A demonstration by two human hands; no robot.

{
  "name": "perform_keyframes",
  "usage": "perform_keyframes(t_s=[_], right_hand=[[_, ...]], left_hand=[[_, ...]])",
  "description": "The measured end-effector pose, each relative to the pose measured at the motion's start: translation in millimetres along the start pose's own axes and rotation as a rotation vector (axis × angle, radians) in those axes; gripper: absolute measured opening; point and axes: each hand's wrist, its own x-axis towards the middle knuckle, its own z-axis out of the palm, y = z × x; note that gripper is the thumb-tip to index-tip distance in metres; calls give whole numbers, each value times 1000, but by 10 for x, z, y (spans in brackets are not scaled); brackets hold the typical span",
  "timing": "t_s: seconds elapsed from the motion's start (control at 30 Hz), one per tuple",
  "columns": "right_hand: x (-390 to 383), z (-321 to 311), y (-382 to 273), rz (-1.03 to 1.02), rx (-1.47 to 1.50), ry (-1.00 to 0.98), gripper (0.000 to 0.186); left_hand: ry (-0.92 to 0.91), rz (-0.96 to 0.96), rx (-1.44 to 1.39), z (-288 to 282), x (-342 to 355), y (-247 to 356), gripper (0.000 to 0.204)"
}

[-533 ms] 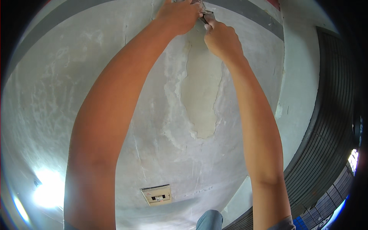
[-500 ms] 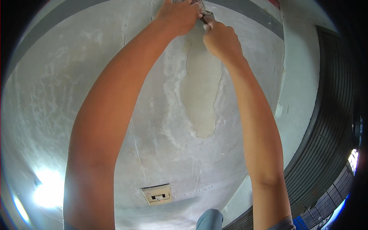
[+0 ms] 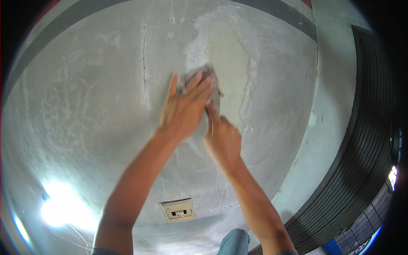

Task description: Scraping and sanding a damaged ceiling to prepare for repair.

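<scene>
My right hand [image 3: 224, 138] is closed round the handle of what looks like a putty knife [image 3: 217, 90], its index finger stretched up along the tool. Motion smears the tool, and my fingers cover much of it. My left hand [image 3: 185, 111] lies over the tool's wide dark end with fingers spread, pressing it towards the wall. Both hands are at the left edge of a long pale patch [image 3: 231, 63] with a ragged outline. Its lower part is hidden behind my right hand.
The grey wall [image 3: 106, 110] has a thin vertical crack [image 3: 145, 63] left of the hands. Low down sits a beige switch plate [image 3: 177, 211]. Dark ribbed panelling [image 3: 365, 119] curves along the right. A bright lamp [image 3: 59, 208] glares at lower left, and my knee [image 3: 234, 242] shows below.
Both hands have come down the wall together with the tool, from the patch's top to its left edge. The upper part of the patch has come into sight.
</scene>
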Motion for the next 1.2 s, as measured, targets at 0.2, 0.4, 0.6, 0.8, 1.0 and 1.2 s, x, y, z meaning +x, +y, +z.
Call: perform_keyframes(t_s=[0.2, 0.4, 0.6, 0.8, 1.0, 1.2], right_hand=[[1254, -627, -389, 56, 50, 76, 42], [644, -358, -245, 31, 113, 2, 40], [-551, 206, 16, 49, 121, 23, 47], [366, -138, -236, 26, 87, 56, 45], [269, -172, -179, 40, 77, 51, 46], [-344, 65, -59, 94, 114, -82, 45]], left_hand=[[228, 72, 100, -221, 1296, -783, 41], [173, 99, 69, -122, 537, -434, 39], [28, -33, -47, 74, -528, 181, 39], [93, 40, 71, -172, 314, -302, 37], [95, 7, 47, -187, 325, -334, 37], [48, -9, -59, 59, -461, 69, 35]])
